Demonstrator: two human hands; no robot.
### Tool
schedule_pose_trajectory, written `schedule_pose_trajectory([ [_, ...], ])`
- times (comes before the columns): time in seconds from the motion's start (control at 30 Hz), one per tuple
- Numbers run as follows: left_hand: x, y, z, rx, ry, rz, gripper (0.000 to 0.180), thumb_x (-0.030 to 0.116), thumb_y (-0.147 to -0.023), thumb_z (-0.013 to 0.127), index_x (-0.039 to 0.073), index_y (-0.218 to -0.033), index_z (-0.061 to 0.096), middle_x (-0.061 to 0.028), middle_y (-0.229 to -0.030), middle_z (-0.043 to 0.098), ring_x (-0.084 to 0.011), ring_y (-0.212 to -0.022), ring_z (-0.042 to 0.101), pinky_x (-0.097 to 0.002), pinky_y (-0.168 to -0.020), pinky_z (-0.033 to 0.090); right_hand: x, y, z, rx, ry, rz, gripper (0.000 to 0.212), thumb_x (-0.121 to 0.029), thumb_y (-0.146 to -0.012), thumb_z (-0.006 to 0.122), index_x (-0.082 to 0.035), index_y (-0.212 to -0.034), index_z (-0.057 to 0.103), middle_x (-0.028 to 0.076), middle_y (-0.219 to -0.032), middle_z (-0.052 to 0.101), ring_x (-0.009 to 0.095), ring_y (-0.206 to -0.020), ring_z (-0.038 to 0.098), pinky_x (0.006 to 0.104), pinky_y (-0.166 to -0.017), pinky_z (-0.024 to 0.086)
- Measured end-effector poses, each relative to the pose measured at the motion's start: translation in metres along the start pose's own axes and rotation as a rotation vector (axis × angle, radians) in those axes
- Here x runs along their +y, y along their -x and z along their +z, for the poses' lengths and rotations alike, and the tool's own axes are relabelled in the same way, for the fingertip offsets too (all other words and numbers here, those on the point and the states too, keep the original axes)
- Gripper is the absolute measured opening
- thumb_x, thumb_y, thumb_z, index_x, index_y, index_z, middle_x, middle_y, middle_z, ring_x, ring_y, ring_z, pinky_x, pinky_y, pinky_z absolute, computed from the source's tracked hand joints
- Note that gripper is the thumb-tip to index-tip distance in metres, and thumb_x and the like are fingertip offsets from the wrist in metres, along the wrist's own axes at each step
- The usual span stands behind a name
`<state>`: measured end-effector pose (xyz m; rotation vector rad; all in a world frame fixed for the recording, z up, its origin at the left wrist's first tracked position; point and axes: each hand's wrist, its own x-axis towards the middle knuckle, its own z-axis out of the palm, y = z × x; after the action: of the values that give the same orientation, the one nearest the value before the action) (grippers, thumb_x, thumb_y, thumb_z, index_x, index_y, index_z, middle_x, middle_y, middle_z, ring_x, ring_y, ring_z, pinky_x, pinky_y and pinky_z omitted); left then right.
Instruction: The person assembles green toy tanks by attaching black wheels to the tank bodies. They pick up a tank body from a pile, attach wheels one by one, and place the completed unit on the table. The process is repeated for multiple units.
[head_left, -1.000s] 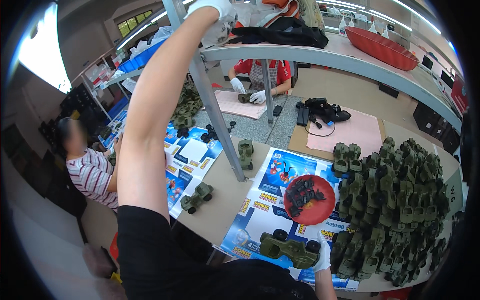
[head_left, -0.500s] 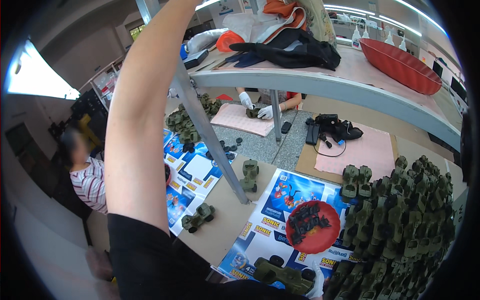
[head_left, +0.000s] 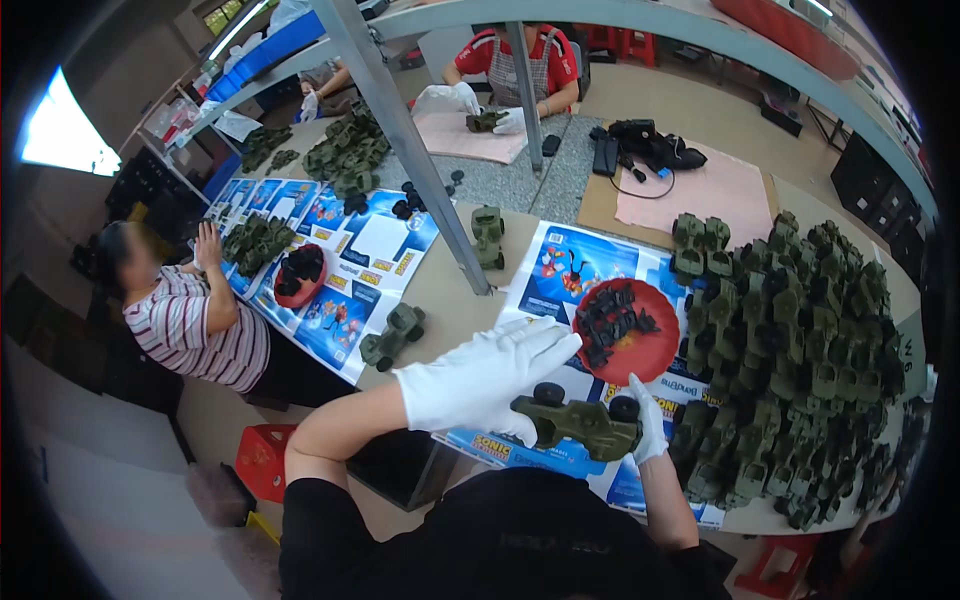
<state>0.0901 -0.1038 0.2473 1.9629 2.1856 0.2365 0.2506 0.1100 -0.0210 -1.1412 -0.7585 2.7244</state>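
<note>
A dark green toy jeep (head_left: pixel 588 428) with black wheels lies crosswise in front of my body, its wheels facing away from me. My white-gloved right hand (head_left: pixel 648 420) grips its right end, one finger stretched up past the wheel. My left hand (head_left: pixel 490 380), also gloved, is at the jeep's left end with fingers extended toward a red bowl (head_left: pixel 655 350). Its thumb is close to the jeep; whether it touches I cannot tell. The bowl holds small black parts (head_left: pixel 615 322) and stands just beyond the jeep on blue-and-white printed sheets (head_left: pixel 540 285).
Many green toy jeeps (head_left: pixel 790 350) crowd the table at right. Two single jeeps (head_left: pixel 393 337) (head_left: pixel 488 237) stand left of the sheets. A grey metal post (head_left: pixel 400 140) rises ahead. A co-worker in stripes (head_left: pixel 210 340) sits left; another in red (head_left: pixel 515 70) works opposite. Cables (head_left: pixel 650 150) lie beyond.
My left arm has come down from overhead, and the left hand is now beside the jeep. The view has tilted downward. My right hand stays at the jeep's right end.
</note>
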Motion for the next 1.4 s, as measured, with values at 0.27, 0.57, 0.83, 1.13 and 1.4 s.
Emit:
schedule_pose_trajectory([
  [0.27, 0.004, -0.020, 0.168, -0.175, 0.147, -0.199, 0.110, 0.045, -0.063, 0.083, 0.005, -0.147, 0.024, -0.0223, -0.099, 0.067, -0.0423, -0.090, 0.065, -0.0469, -0.084, 0.049, 0.002, 0.002, 0.043, 0.118, 0.514, -0.131, 0.051, -0.050, -0.093, 0.056, -0.001, -0.090, 0.069, 0.009, -0.081, 0.069, 0.018, -0.067, 0.067, 0.0306, -0.063, 0.053],
  [0.57, -0.012, -0.009, 0.200, -0.033, 0.692, -0.322, 0.075, 0.029, -0.070, 0.081, -0.002, -0.127, 0.043, -0.0234, -0.104, 0.067, -0.0367, -0.102, 0.065, -0.0396, -0.089, 0.051, -0.024, 0.041, 0.095, 0.018, 0.799, -0.044, 0.070, -0.067, -0.091, 0.046, -0.002, -0.091, 0.072, 0.007, -0.087, 0.068, 0.016, -0.078, 0.061, 0.0292, -0.075, 0.048],
  [0.83, 0.028, 0.007, 0.206, -0.008, 0.410, -0.301, 0.069, 0.020, -0.061, 0.078, 0.001, -0.119, 0.046, -0.0233, -0.092, 0.065, -0.0438, -0.087, 0.061, -0.0493, -0.080, 0.050, 0.015, 0.075, 0.067, 0.045, 0.782, -0.335, 0.054, -0.050, -0.095, 0.055, 0.001, -0.083, 0.068, 0.006, -0.072, 0.067, 0.011, -0.063, 0.062, 0.0247, -0.061, 0.050],
  [1.13, 0.018, -0.021, 0.214, -0.052, 0.767, -0.216, 0.069, 0.014, -0.063, 0.086, 0.000, -0.120, 0.049, -0.0140, -0.094, 0.068, -0.0285, -0.090, 0.065, -0.0372, -0.080, 0.052, 0.010, 0.081, 0.033, 0.179, 1.122, -0.678, 0.047, -0.048, -0.098, 0.046, -0.006, -0.116, 0.060, 0.019, -0.096, 0.065, 0.037, -0.090, 0.062, 0.0402, -0.087, 0.046],
  [1.4, 0.074, -0.094, 0.216, 0.336, 1.794, -0.598, 0.051, 0.023, -0.090, 0.069, 0.005, -0.131, 0.044, -0.0093, -0.119, 0.058, -0.0186, -0.103, 0.061, -0.0326, -0.086, 0.054, 0.035, 0.163, 0.025, 0.549, 1.490, -0.818, 0.092, -0.044, -0.070, 0.078, -0.005, -0.142, 0.036, 0.024, -0.130, 0.045, 0.041, -0.110, 0.054, 0.0458, -0.088, 0.047],
])
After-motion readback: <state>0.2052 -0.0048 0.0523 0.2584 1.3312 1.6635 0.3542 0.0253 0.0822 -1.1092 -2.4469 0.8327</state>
